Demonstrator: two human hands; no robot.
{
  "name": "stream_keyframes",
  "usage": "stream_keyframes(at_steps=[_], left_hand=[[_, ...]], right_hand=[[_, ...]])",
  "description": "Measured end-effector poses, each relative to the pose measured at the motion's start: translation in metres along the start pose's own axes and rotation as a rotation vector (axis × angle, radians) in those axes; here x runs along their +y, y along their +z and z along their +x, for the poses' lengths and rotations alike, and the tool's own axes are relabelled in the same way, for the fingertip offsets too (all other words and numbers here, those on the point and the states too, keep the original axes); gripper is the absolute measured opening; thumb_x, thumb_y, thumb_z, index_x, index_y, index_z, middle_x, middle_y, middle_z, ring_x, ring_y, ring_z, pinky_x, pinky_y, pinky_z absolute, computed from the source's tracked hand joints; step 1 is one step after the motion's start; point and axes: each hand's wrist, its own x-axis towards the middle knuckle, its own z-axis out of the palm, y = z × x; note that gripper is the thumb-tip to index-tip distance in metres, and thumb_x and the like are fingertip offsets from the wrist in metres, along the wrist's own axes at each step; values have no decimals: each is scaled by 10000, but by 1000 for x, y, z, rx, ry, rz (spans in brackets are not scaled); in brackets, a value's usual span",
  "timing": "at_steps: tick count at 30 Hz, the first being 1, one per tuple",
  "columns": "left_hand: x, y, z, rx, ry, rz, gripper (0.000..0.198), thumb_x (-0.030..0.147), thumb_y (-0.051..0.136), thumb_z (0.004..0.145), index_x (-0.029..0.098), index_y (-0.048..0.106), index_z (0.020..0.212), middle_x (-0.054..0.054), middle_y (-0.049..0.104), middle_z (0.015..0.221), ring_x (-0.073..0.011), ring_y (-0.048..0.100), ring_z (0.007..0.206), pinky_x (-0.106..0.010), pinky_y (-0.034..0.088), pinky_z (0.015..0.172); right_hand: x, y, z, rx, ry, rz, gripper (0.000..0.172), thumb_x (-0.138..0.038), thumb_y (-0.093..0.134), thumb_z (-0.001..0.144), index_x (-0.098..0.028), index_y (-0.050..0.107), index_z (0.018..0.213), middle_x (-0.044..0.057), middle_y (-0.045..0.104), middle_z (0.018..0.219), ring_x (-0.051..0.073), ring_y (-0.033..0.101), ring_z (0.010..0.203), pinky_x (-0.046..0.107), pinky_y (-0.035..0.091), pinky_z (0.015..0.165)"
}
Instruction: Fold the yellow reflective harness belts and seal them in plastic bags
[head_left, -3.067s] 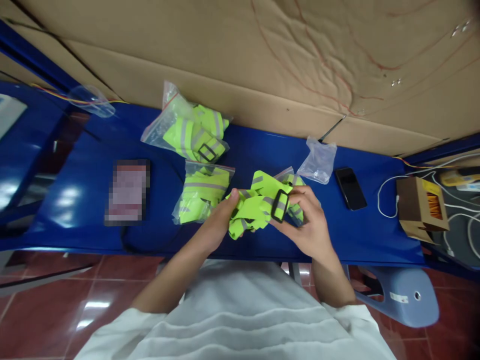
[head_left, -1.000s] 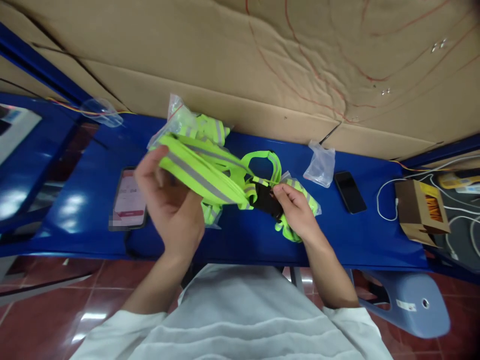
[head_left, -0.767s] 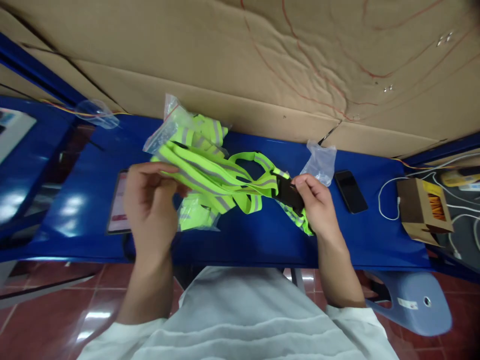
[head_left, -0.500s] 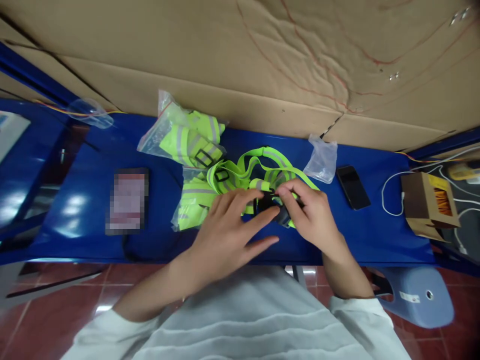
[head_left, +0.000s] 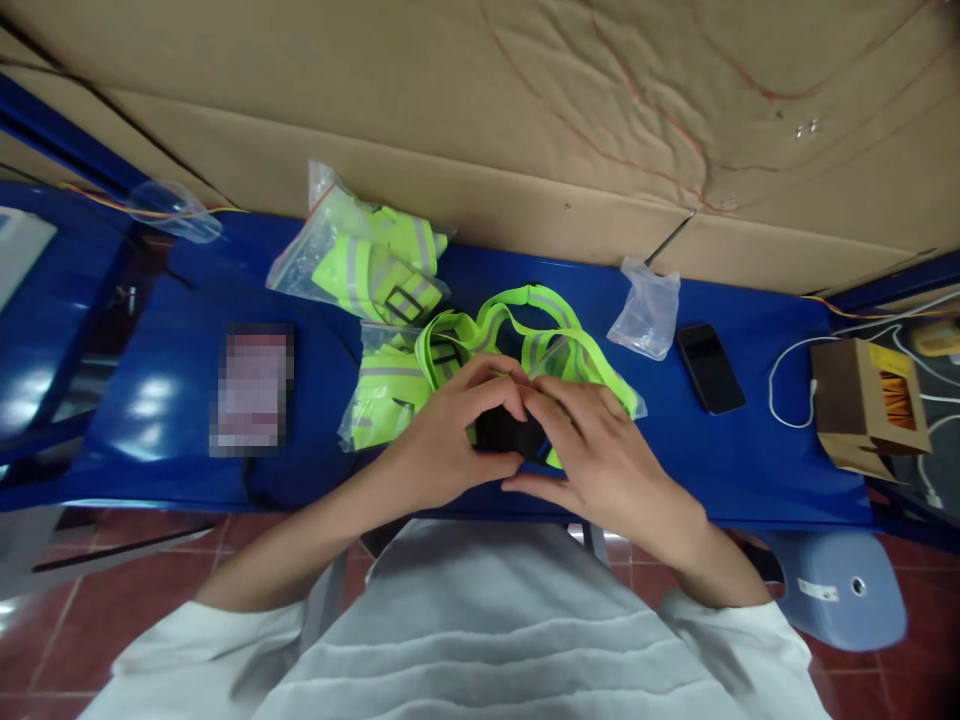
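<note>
Between my hands is a black buckle [head_left: 508, 432], partly hidden by my fingers, at the near end of a neon-yellow reflective strap [head_left: 551, 300]. My left hand [head_left: 457, 430] curls around its left side, thumb below and fingers above. From the right, my right hand [head_left: 592, 440] closes on the same buckle, its fingertips meeting those of the left. Looped behind my hands, the strap has a grey stripe. Just to the left, a clear bag with a folded neon strap [head_left: 382, 405] touches the loops.
Another bagged neon bundle [head_left: 375, 265] lies farther back. To the right are a crumpled clear bag [head_left: 649, 310], a black phone [head_left: 709, 368] and an open cardboard box [head_left: 855, 405] with a white cable. A blurred-out rectangular object [head_left: 253, 390] lies left. Cardboard [head_left: 375, 90] walls the back of the blue table.
My right hand has turned over the buckle, its fingers now reaching left. My left hand's outstretched fingers have curled in around the buckle. The view has shifted slightly.
</note>
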Motion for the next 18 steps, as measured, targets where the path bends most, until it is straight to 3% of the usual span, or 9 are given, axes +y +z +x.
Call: stream_keyframes(at_steps=[4, 7, 10, 13, 15, 18], left_hand=[[-2, -5, -4, 5, 15, 75, 264, 106, 749, 777, 225, 611, 968, -40, 621, 1247, -216, 645, 1187, -351, 518, 1007], [4, -13, -7, -36, 8, 141, 271, 142, 735, 799, 236, 619, 1025, -16, 650, 1170, -183, 659, 1048, -310, 503, 907], [11, -19, -6, -79, -24, 78, 245, 157, 732, 753, 227, 570, 923, 13, 651, 1053, -172, 634, 954, -297, 479, 851], [13, -18, -5, -50, -60, 30, 228, 182, 723, 751, 227, 546, 888, 12, 644, 1013, -182, 626, 924, -310, 483, 844], [11, -17, -7, -31, -44, 57, 234, 230, 758, 815, 243, 622, 1005, -5, 666, 1063, -203, 649, 977, -328, 501, 884], [8, -21, -11, -25, 43, 162, 471, 291, 780, 902, 313, 648, 1354, -49, 669, 1201, -239, 655, 1089, -356, 513, 959]], right_hand=[[2, 4, -5, 17, -68, -154, 456, -245, 566, 1068, -47, 543, 1478, 237, 661, 1363, 340, 686, 1206, 474, 607, 1004], [10, 1, -9, 46, -116, -178, 530, -65, 467, 1047, -133, 488, 1573, 172, 690, 1344, 283, 701, 1170, 417, 616, 970], [12, -4, -12, 70, -143, -213, 543, -73, 458, 1059, -232, 513, 1575, 121, 720, 1338, 245, 719, 1091, 384, 609, 909], [12, -8, -14, 78, -121, -207, 563, -109, 474, 1071, -304, 504, 1598, 96, 716, 1393, 236, 734, 1084, 374, 602, 891], [18, -9, -16, 118, -88, -146, 600, -101, 475, 1065, -359, 493, 1607, 73, 709, 1421, 238, 739, 1136, 384, 602, 929], [35, -13, -20, 256, -21, 22, 596, -126, 501, 1052, -367, 522, 1597, 73, 683, 1471, 274, 693, 1307, 449, 574, 1074]])
